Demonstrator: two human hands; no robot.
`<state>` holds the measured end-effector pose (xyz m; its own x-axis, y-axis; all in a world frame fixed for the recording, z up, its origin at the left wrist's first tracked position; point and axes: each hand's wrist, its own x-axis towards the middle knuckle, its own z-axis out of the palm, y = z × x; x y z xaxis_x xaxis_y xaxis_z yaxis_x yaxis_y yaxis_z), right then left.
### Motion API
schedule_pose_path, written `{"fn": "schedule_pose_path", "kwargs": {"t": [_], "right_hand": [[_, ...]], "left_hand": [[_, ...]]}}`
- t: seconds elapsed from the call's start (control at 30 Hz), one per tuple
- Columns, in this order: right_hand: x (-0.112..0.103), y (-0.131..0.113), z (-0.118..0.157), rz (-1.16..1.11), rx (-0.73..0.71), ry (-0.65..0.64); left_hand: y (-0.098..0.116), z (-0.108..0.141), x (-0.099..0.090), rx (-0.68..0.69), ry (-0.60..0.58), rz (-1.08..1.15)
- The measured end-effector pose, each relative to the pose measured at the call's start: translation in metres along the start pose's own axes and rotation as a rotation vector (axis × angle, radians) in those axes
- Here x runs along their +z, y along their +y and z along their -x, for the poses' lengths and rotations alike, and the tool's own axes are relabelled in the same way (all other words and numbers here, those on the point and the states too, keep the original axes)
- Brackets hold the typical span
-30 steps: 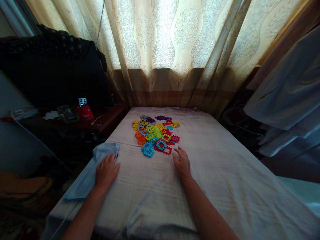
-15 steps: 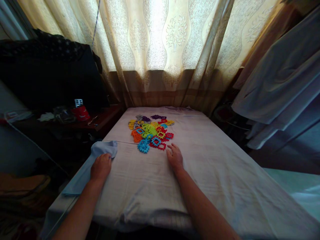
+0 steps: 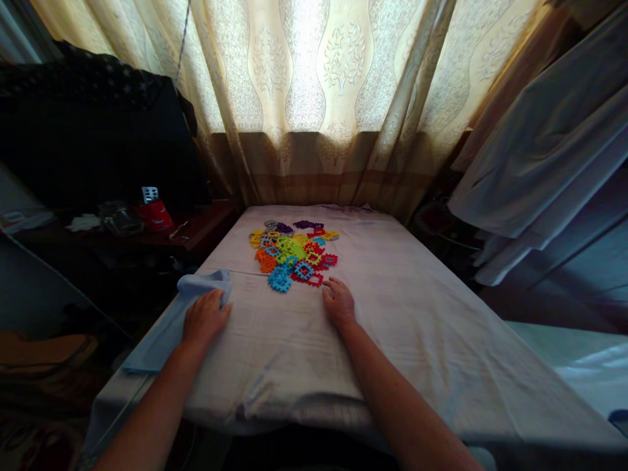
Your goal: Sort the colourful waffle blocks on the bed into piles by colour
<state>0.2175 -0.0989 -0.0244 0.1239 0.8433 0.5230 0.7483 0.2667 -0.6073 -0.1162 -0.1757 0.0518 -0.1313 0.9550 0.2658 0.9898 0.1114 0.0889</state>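
A pile of toothed plastic building pieces [image 3: 293, 248] in green, blue, red, orange, yellow, grey and purple lies on the cloth-covered table. Some are square frames, others round like gears. My right hand [image 3: 339, 302] rests on the tablecloth just right of a red square frame [image 3: 315, 280], fingers loosely bent and apart, holding nothing. On the left, a light blue cloth bag [image 3: 164, 340] lies flat along the table edge. Across its right side lies my left hand [image 3: 206, 317], thumb held away from the fingers; its fingertips touch the fabric.
The white tablecloth [image 3: 417, 314] is wrinkled toward the front. Left of it, a dark side table holds a red container [image 3: 154, 214] and a glass jar [image 3: 120, 219] beside a black screen [image 3: 103, 150]. Curtains [image 3: 314, 157] hang behind; pale garments [image 3: 524, 150] hang at the right.
My left hand has slid slightly right, and its thumb has spread from the fingers at the bag's edge. My right hand stays beside the red frame. The view has shifted a little.
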Motion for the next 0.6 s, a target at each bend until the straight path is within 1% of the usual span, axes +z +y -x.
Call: {"fn": "schedule_pose_path", "kwargs": {"t": [0.07,0.13,0.23,0.3,0.43,0.6], "right_hand": [[-0.001,-0.002,-0.001,0.018,-0.001,-0.019],[-0.003,-0.005,-0.001,0.048,0.001,-0.050],[-0.006,-0.009,0.000,0.091,-0.008,-0.095],[-0.006,-0.010,0.000,0.102,-0.027,-0.108],[-0.004,-0.011,-0.006,0.100,-0.040,-0.102],[0.004,-0.022,-0.030,0.102,-0.023,-0.116]], "left_hand": [[0.018,-0.006,-0.002,0.062,0.044,0.035],[0.041,-0.013,0.001,0.150,0.057,0.113],[0.074,-0.025,0.012,0.224,0.044,0.194],[0.089,-0.034,0.023,0.234,0.049,0.217],[0.102,-0.051,0.044,0.200,0.085,0.250],[0.109,-0.068,0.056,0.163,0.111,0.284]]}}
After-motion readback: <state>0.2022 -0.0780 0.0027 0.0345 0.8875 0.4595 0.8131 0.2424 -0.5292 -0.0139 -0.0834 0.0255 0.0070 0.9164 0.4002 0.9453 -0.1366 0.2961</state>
